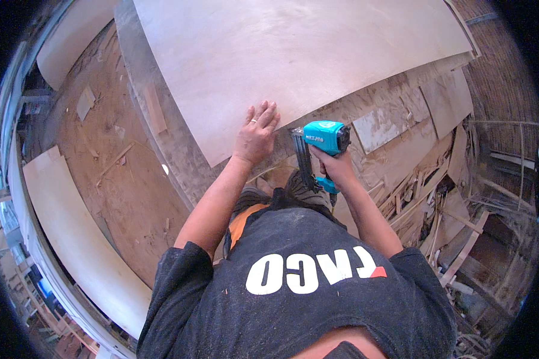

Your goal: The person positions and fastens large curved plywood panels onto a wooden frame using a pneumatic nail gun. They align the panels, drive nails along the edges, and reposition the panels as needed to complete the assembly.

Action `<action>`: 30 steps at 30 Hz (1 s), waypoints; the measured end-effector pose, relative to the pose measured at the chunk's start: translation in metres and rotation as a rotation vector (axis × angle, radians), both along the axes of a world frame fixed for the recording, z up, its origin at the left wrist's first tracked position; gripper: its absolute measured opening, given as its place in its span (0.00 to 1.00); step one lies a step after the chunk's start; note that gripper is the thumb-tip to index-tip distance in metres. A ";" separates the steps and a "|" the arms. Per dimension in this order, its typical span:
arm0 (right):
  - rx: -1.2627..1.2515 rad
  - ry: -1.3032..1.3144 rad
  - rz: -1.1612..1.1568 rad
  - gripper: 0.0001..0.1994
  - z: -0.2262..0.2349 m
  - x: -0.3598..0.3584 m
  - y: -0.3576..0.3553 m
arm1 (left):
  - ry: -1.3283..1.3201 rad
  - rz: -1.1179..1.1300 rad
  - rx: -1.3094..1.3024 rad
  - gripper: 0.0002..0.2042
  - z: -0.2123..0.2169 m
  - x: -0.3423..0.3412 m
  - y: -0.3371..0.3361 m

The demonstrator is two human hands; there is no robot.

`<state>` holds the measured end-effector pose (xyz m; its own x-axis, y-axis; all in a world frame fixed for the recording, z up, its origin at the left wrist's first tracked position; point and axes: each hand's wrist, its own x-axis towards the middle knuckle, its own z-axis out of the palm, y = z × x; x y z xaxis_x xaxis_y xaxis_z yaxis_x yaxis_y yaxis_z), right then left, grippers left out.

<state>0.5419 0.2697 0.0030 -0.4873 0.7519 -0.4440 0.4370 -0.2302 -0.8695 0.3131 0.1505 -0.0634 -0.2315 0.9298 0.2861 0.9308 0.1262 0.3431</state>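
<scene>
My left hand lies flat, fingers spread, on the near edge of a large pale plywood sheet. A ring shows on one finger. My right hand grips the handle of a turquoise nail gun. The gun's nose and dark magazine point at the sheet's near edge, just right of my left hand. The sheet rests on a dusty workbench.
A worn brown board lies on the floor at left, with a long pale panel beside it. Stacked plywood offcuts and a heap of wood strips fill the right side. My dark shirt fills the lower view.
</scene>
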 end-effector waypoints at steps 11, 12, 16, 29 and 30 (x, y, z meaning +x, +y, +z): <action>0.297 -0.065 0.347 0.15 0.060 -0.004 0.045 | -0.129 0.022 -0.021 0.25 -0.003 -0.003 -0.005; 0.376 -0.076 0.387 0.16 0.063 -0.007 0.053 | -0.124 0.017 -0.023 0.25 -0.001 -0.003 -0.004; 0.542 -0.263 0.582 0.19 0.068 -0.024 0.072 | -0.117 0.019 -0.022 0.24 0.006 -0.002 -0.003; 0.530 -0.371 0.726 0.18 0.077 -0.055 0.072 | -0.184 0.039 0.017 0.22 0.015 0.000 -0.002; 0.516 -0.384 0.725 0.18 0.078 -0.056 0.072 | -0.178 0.037 0.017 0.22 0.015 0.000 -0.002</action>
